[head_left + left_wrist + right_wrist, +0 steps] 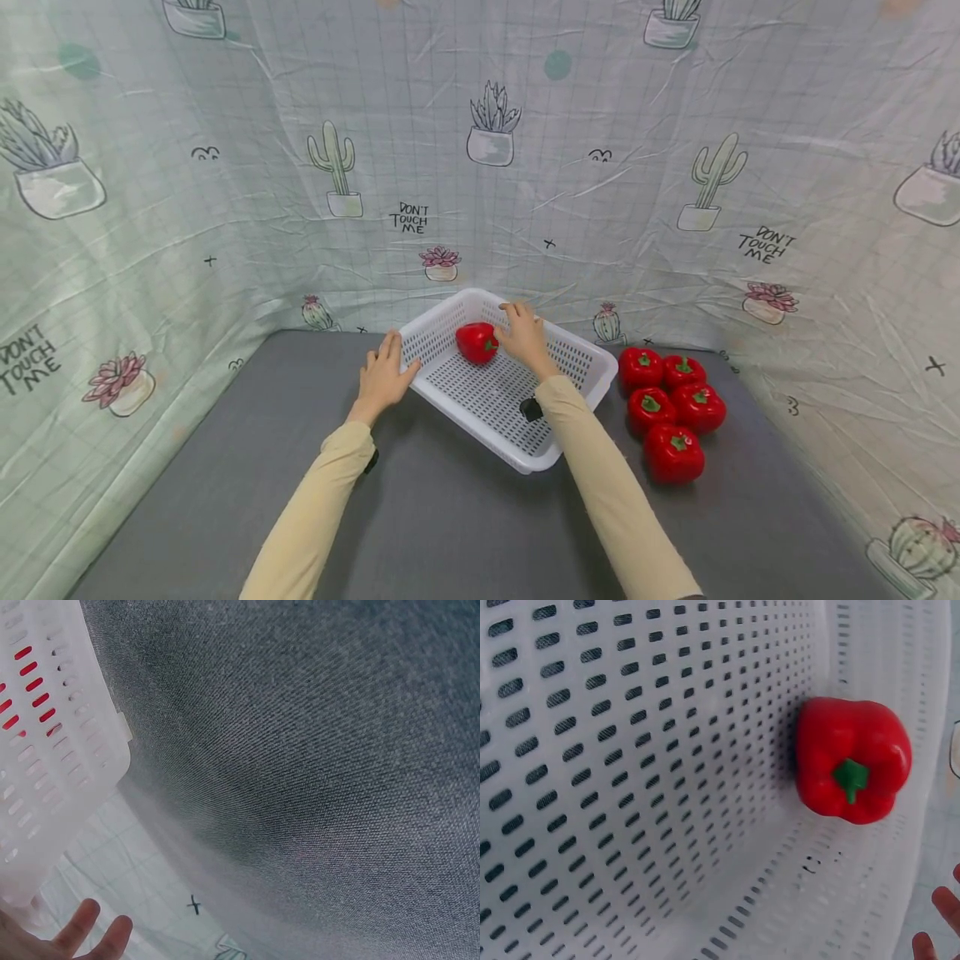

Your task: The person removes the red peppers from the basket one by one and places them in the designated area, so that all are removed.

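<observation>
A white perforated plastic basket (483, 427) stands at an angle on the grey surface. One red bell pepper (476, 342) lies in its far left part, its green stem turned toward the right hand. My right hand (527, 340) is over the basket, just right of this pepper, with its fingers toward the back wall and nothing held. The right wrist view shows the bell pepper (853, 761) apart from the fingertips (924, 946). My left hand (384, 377) is at the basket's left end, thumb by the rim; its fingers (111, 939) look straight in the left wrist view.
Several red bell peppers (675, 454) with green stems are grouped right of the basket. A light cloth (540, 217) printed with cacti hangs behind and along both sides of the grey tabletop (225, 467).
</observation>
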`<state>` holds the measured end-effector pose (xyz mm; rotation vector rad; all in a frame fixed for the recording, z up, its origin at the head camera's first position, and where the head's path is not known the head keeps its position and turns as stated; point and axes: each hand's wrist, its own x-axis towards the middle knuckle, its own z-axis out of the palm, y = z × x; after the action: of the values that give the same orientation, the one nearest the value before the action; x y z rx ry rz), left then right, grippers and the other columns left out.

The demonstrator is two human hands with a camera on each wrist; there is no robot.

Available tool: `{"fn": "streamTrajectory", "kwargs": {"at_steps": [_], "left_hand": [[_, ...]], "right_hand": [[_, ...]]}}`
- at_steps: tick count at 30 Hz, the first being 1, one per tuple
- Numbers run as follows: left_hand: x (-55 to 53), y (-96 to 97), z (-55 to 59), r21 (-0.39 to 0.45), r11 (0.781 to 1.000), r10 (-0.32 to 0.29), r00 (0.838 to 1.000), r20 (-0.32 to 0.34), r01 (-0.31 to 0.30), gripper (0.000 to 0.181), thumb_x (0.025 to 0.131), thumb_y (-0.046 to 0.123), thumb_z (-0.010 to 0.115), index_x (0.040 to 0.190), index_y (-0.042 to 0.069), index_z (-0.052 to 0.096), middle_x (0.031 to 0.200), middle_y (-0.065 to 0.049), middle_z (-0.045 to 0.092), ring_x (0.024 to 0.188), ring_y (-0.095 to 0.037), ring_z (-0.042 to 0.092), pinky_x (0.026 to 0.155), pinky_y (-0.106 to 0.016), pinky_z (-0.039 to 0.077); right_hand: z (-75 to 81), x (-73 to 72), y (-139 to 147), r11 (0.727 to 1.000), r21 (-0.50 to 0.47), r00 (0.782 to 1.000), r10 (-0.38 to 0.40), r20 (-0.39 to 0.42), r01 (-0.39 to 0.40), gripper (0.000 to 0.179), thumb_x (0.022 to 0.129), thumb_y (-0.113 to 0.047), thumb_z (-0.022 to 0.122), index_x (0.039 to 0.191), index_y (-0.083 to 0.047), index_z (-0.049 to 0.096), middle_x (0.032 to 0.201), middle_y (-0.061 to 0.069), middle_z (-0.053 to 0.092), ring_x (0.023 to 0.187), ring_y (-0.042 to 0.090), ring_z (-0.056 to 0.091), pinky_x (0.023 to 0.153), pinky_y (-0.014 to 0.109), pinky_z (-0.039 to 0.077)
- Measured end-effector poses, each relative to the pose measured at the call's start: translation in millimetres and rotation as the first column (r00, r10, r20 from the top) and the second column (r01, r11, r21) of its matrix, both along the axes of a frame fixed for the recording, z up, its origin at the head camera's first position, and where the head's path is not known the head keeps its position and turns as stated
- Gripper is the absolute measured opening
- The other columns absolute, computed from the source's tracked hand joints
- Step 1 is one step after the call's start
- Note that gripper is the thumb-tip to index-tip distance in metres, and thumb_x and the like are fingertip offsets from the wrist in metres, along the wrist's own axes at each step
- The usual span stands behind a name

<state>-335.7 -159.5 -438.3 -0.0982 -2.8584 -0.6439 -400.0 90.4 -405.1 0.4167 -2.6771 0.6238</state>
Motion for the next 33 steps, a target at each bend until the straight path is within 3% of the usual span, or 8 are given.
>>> {"fn": "streamTrajectory", "kwargs": {"at_steps": [5, 10, 19, 24, 33], "left_hand": [[-0.6, 0.1, 0.6, -0.01, 1.0, 0.001, 1.0, 0.0, -0.001, 0.07, 0.089, 0.042, 0.043, 0.142, 0.004, 0.018, 0.149, -0.013, 0.016, 0.116, -0.044, 0.033, 0.087, -0.062, 0.031], [-1.0, 0.2, 0.1, -0.004, 1.0, 0.001, 1.0, -0.002, -0.001, 0.07, 0.088, 0.04, 0.045, 0.142, 0.004, 0.017, 0.149, -0.013, 0.015, 0.116, -0.045, 0.033, 0.087, -0.063, 0.031], [-0.5, 0.0, -0.2, -0.001, 1.0, 0.004, 1.0, -0.006, -0.004, 0.071, 0.088, 0.041, 0.045, 0.143, 0.004, 0.017, 0.149, -0.013, 0.015, 0.115, -0.044, 0.034, 0.086, -0.062, 0.032], [0.0, -0.5, 0.0, -0.005, 1.0, 0.001, 1.0, 0.005, -0.001, 0.071, 0.088, 0.041, 0.044, 0.143, 0.004, 0.016, 0.149, -0.013, 0.014, 0.116, -0.044, 0.032, 0.087, -0.062, 0.031], [1.2, 0.6, 1.8, 0.007, 1.0, 0.002, 1.0, 0.002, -0.002, 0.071, 0.088, 0.041, 0.045, 0.142, 0.003, 0.018, 0.149, -0.014, 0.016, 0.117, -0.046, 0.032, 0.087, -0.064, 0.03]], "right_hand": [[-11.3, -3.5, -7.9, 0.993, 0.111, 0.996, 0.042, 0.075, -0.05, 0.048, 0.087, -0.027, 0.051, 0.13, -0.008, 0.042, 0.135, 0.01, 0.042, 0.123, 0.029, 0.04, 0.094, 0.056, 0.032], [-18.0, -4.9, -13.9, 0.971, 0.227, 0.986, 0.032, 0.166, -0.07, 0.058, 0.087, -0.033, 0.051, 0.138, -0.013, 0.032, 0.145, 0.007, 0.03, 0.131, 0.032, 0.03, 0.099, 0.061, 0.023], [-25.3, -2.8, -21.4, 0.911, 0.394, 0.968, 0.018, 0.251, -0.119, 0.068, 0.086, -0.037, 0.052, 0.144, -0.02, 0.018, 0.15, 0.002, 0.017, 0.136, 0.027, 0.019, 0.102, 0.059, 0.022], [-28.4, -1.5, -21.7, 0.886, 0.444, 0.961, 0.004, 0.278, -0.132, 0.075, 0.084, -0.039, 0.055, 0.144, -0.023, 0.015, 0.151, -0.002, 0.015, 0.137, 0.024, 0.017, 0.103, 0.058, 0.021], [-29.3, 0.6, -21.6, 0.89, 0.441, 0.967, -0.004, 0.256, -0.113, 0.076, 0.079, -0.039, 0.061, 0.142, -0.024, 0.022, 0.145, 0.005, 0.027, 0.131, 0.03, 0.024, 0.102, 0.054, 0.025]]}}
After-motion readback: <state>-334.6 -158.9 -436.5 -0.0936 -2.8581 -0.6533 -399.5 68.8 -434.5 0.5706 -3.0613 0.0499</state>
